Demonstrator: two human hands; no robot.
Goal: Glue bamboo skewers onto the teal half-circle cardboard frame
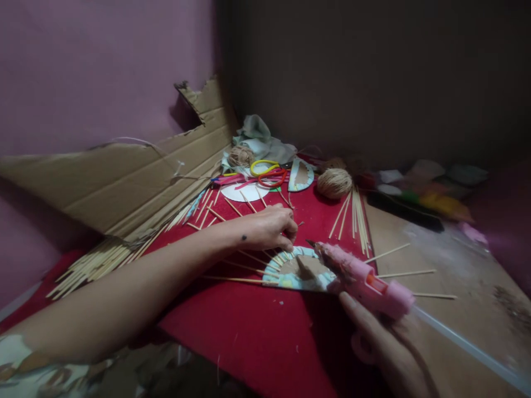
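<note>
While sticks (232,264) fan out, twine ball (334,183) sits behind.

Dim, soft-focused view; edges stretched, right side perhaps blurred.

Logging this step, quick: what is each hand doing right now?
Left hand: fingers curled down on the wooden sticks at the half paper plate.
Right hand: closed around the pink glue gun.

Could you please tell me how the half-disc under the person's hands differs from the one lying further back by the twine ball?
The near half-disc lies flat-edge toward the camera, with skewers fanned along its arc; the far half-disc has no skewers and is turned another way. The left hand touches the near one; nothing touches the far one. Both have a patterned rim around a brown centre.
</note>
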